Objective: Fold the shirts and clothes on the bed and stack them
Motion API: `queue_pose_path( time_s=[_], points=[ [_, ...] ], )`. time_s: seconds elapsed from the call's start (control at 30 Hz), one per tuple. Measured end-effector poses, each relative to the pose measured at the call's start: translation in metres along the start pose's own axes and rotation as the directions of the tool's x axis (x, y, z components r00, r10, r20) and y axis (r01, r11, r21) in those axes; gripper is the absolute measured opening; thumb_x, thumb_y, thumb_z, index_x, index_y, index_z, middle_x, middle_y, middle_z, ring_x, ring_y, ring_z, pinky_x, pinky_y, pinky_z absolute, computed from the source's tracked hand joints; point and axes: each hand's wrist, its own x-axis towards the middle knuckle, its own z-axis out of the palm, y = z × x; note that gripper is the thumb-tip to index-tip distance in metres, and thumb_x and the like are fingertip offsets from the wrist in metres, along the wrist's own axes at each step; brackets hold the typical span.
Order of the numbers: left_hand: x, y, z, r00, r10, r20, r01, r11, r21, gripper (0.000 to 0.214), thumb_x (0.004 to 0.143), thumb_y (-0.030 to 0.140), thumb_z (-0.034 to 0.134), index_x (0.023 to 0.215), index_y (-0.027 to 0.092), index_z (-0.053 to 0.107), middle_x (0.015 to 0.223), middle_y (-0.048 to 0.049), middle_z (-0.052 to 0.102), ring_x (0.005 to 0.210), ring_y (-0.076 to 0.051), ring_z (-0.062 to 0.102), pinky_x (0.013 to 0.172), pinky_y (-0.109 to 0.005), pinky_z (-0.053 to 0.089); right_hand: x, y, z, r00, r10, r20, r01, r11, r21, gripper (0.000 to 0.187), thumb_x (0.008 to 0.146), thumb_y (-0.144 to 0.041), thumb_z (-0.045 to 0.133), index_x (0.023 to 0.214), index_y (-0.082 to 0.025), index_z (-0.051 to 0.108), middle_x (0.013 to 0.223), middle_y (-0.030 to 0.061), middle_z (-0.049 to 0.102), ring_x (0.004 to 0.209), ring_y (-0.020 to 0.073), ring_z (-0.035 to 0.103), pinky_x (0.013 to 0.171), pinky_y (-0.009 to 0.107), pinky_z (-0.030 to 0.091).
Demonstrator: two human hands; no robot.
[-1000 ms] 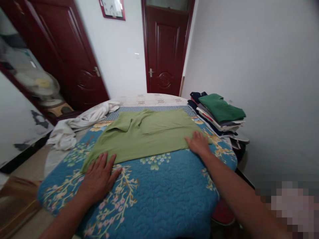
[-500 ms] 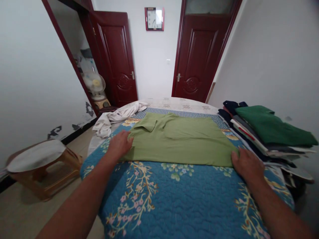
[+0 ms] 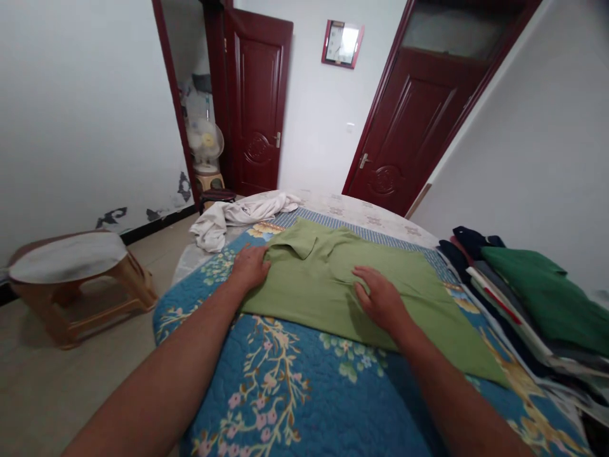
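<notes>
A light green shirt [image 3: 295, 285] lies folded on a blue floral quilted cover [image 3: 352, 406], with a sleeve-like flap near its left end. At its left edge, my left hand [image 3: 251, 265] is closed on the cloth, thumb on top. My right hand [image 3: 379, 297] hovers over or lightly touches the middle of the shirt, fingers apart and nothing held. The frames do not show clearly whether its fingertips rest on the fabric.
Folded clothes, with a green garment [image 3: 537, 279] on top, are stacked at the right. A crumpled white cloth [image 3: 252, 211] lies at the table's far left. A brown stool [image 3: 109, 279] stands on the floor at left. Behind are two dark red doors and a fan [image 3: 204, 141].
My right hand has left the shirt's right end and moved left to above its middle. My left hand stays at the left edge. The camera view has tilted and turned slightly left.
</notes>
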Motion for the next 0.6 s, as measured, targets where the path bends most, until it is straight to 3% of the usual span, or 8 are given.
queue_pose_path(
  time_s=[0.17,0.27,0.33,0.43,0.5,0.6],
  points=[
    [0.003,-0.010,-0.002,0.999,-0.010,0.033,0.013,0.995,-0.098,0.053,0.090,0.017,0.061,0.143,0.018,0.066,0.145,-0.0144,0.069,0.140,-0.031,0.059,0.128,-0.046,0.034,0.079,-0.059,0.061,0.992,0.025,0.126,-0.021,0.999,-0.034,0.053,0.101,-0.036,0.059,0.150,-0.016,0.057,0.150,0.0186,0.061,0.139,0.0316,0.054,0.119,0.047,0.043],
    [0.003,-0.009,-0.003,0.998,-0.051,0.040,0.055,0.993,-0.101,0.053,0.091,0.018,0.062,0.144,0.019,0.066,0.143,-0.0142,0.070,0.142,-0.032,0.057,0.126,-0.048,0.037,0.109,-0.082,0.090,0.983,0.117,0.144,-0.103,0.990,-0.096,0.063,0.099,-0.044,0.063,0.154,-0.015,0.052,0.157,0.0205,0.053,0.143,0.0345,0.048,0.118,0.049,0.040],
    [0.002,-0.007,-0.004,0.996,-0.070,0.053,0.075,0.991,-0.107,0.053,0.091,0.019,0.063,0.145,0.019,0.066,0.144,-0.0136,0.069,0.144,-0.034,0.055,0.126,-0.049,0.037,0.123,-0.089,0.103,0.977,0.168,0.134,-0.148,0.978,-0.146,0.058,0.099,-0.042,0.062,0.150,-0.016,0.056,0.156,0.0203,0.053,0.143,0.0354,0.046,0.118,0.051,0.037],
    [0.001,-0.005,-0.005,0.994,-0.084,0.064,0.091,0.989,-0.118,0.053,0.092,0.018,0.063,0.145,0.019,0.066,0.146,-0.0146,0.068,0.147,-0.035,0.052,0.125,-0.050,0.038,0.140,-0.090,0.111,0.975,0.180,0.131,-0.150,0.966,-0.213,0.032,0.100,-0.028,0.055,0.127,-0.017,0.069,0.139,0.0191,0.065,0.133,0.0339,0.052,0.123,0.058,0.024],
    [0.001,-0.005,-0.005,0.995,-0.085,0.059,0.092,0.989,-0.120,0.053,0.092,0.018,0.064,0.145,0.019,0.066,0.146,-0.0152,0.068,0.148,-0.036,0.051,0.125,-0.051,0.038,0.148,-0.086,0.108,0.980,0.166,0.109,-0.139,0.965,-0.224,0.025,0.099,-0.022,0.051,0.112,-0.017,0.072,0.125,0.0179,0.071,0.124,0.0325,0.057,0.125,0.061,0.018],
    [0.002,-0.006,-0.001,0.995,-0.087,0.047,0.092,0.989,-0.116,0.052,0.092,0.018,0.064,0.143,0.021,0.067,0.144,-0.0139,0.069,0.148,-0.035,0.051,0.125,-0.051,0.038,0.150,-0.078,0.088,0.992,0.124,-0.004,-0.123,0.978,-0.170,0.023,0.096,-0.018,0.050,0.106,-0.018,0.070,0.110,0.0146,0.073,0.111,0.0301,0.060,0.125,0.057,0.021]
  ],
)
